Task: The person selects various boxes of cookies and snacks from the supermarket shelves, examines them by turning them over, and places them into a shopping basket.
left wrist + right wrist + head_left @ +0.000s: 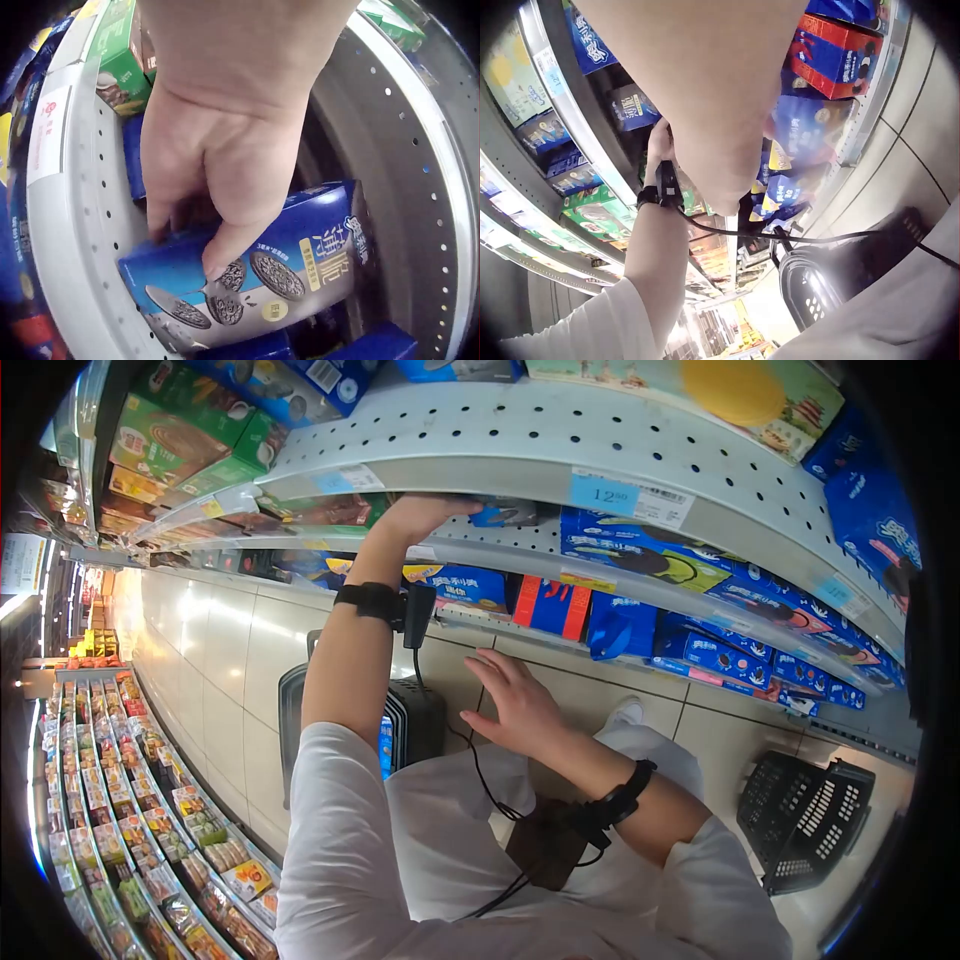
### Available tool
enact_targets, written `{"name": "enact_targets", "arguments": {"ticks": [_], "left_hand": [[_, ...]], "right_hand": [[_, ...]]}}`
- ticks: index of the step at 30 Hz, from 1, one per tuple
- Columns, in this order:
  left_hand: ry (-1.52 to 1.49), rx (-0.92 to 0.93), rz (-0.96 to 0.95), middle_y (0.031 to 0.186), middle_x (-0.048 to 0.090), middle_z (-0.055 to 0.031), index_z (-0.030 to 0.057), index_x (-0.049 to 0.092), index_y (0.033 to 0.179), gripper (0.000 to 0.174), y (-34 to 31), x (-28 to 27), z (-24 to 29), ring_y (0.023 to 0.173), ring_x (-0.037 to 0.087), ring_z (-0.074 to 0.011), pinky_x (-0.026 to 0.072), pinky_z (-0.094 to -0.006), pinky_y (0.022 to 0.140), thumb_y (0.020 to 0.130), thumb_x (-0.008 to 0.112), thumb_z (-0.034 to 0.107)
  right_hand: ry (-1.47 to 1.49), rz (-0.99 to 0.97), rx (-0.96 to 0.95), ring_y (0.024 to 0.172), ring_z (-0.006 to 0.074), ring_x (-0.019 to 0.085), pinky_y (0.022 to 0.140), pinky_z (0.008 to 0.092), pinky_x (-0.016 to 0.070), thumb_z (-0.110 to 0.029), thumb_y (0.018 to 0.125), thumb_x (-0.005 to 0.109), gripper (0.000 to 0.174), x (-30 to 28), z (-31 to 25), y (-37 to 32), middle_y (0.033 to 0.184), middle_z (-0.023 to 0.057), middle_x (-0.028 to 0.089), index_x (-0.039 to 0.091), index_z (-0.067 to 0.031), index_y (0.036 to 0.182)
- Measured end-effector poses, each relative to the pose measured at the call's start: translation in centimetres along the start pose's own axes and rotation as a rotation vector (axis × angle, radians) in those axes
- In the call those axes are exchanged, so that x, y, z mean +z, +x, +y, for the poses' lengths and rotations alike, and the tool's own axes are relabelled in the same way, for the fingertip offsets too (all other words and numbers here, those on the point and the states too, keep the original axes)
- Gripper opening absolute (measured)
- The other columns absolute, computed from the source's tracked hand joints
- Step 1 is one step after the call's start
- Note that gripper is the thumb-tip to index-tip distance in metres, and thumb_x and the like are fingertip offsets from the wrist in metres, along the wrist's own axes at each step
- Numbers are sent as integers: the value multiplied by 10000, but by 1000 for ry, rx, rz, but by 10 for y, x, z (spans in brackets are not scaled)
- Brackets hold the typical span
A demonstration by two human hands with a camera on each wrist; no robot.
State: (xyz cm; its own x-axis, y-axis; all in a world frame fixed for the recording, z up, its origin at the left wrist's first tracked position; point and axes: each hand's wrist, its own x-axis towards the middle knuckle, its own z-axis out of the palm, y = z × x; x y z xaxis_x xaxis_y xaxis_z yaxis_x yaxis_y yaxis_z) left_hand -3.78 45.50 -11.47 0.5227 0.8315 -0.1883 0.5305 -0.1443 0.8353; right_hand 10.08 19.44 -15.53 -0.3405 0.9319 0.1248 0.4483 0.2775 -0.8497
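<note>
My left hand point(425, 518) reaches into a shelf and grips a blue-and-grey box of sandwich cookies point(281, 251). In the left wrist view, the thumb presses on the printed front while the other fingers go behind the top edge, partly hidden. The box sits tilted in that view, with other blue packs point(379, 343) beside it. My right hand point(520, 705) hangs below the shelves with its fingers loosely spread, holding nothing. In the right wrist view, the right forearm and hand point(712, 135) fill the middle, and the cookie box point(634, 107) shows beyond.
A perforated metal shelf point(430, 430) with a price label point(605, 492) runs above the left hand. Green boxes point(120, 56) stand nearby. Below are more blue cookie packs point(620, 625). Black baskets point(425, 720) are on the tiled floor, and a cable links the wrist cameras.
</note>
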Motion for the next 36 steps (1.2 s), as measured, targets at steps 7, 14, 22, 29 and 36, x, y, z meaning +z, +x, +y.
{"name": "enact_targets", "arguments": {"ticks": [7, 14, 22, 29, 36], "left_hand": [[120, 65, -28, 1076, 618, -129, 5, 589, 1118, 449, 2, 14, 18, 970, 564, -221, 431, -304, 866, 730, 715, 191], [295, 15, 9, 1146, 581, -160, 9, 544, 1173, 509, -5, 24, 28, 1056, 525, -247, 397, -309, 916, 730, 710, 196], [424, 66, 69, 1225, 554, -162, -14, 486, 1225, 492, 4, 23, -19, 1127, 522, -220, 394, -279, 937, 766, 599, 123], [258, 91, 136, 1150, 595, -118, 4, 542, 1175, 451, 10, 22, -19, 1038, 543, -202, 414, -279, 885, 740, 632, 83], [43, 137, 127, 1061, 594, -147, 11, 577, 1085, 422, 7, 23, 1, 981, 542, -228, 425, -308, 869, 703, 685, 156]], "right_hand": [[29, -18, 3, 1186, 334, 432, 963, 404, 404, -266, 771, 670, 593, 10, -1, 10, 1303, 153, 420, 436, -51, 1272], [143, 264, -110, 1004, 313, 559, 837, 370, 468, -107, 770, 656, 383, 2, 1, 28, 1109, 141, 558, 532, -26, 1124], [260, 549, -321, 731, 255, 584, 635, 318, 479, 32, 732, 603, 163, -23, 4, 29, 851, 86, 602, 549, -43, 866], [199, 487, -386, 708, 256, 584, 603, 329, 481, 28, 726, 605, 166, -28, 6, 24, 837, 78, 603, 551, -51, 861], [195, 484, -346, 704, 256, 583, 600, 332, 482, 27, 725, 609, 167, -30, 8, 21, 826, 79, 599, 552, -53, 861]]}}
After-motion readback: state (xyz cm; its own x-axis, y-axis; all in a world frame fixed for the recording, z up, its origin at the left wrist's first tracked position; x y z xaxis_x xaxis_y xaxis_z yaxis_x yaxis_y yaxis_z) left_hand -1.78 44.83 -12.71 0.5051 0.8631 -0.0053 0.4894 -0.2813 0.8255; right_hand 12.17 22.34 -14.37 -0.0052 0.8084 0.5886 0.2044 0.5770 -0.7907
